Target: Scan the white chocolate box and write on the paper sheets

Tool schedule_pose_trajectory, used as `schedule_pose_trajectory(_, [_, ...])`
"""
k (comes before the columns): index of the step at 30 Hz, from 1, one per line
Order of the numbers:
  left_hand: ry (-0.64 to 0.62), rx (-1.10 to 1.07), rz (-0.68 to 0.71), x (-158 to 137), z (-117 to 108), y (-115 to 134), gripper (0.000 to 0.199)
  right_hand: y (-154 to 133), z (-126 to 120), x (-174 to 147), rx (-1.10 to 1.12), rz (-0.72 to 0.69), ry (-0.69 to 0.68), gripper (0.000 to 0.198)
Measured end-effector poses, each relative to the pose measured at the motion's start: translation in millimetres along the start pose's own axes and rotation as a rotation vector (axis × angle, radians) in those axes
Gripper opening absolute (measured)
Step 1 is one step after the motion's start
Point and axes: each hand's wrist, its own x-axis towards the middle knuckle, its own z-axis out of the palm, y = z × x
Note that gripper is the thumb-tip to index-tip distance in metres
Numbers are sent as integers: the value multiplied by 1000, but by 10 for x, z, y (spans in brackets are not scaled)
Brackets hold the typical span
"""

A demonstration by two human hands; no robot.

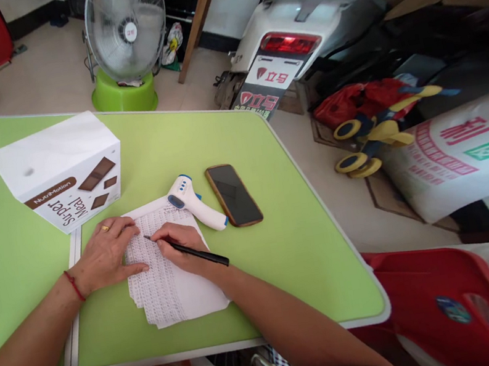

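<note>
Over written sheets point(166, 290), the right hand point(182, 243) pinched a black pen point(203, 255) that seemed light, stiff, best gripped near its tip. On their left edge, the left hand point(102, 257) lay spread.

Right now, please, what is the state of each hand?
Left hand: open, palm down, resting partly on the papers.
Right hand: closed, holding a black pen.

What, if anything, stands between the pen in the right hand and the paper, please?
Nothing visible does: the right hand holds the pen with its tip at the paper. The thermometer lies beyond, to the right.
</note>
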Motion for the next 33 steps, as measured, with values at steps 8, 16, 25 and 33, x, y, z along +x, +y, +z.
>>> schedule_pose_trajectory(8, [-3,7,-8,-3,2,7,60,27,13,-8,-48,22,-25,18])
schedule_pose_trajectory(16, [-1,15,-1,-10,17,-10,62,54,27,-13,-51,50,-2,18])
schedule_pose_trajectory(25, [7,23,7,-2,13,2,62,63,28,-11,-15,40,1,19])
schedule_pose_trajectory(33, [5,14,6,-3,2,-4,63,76,15,-9,22,119,-15,18])
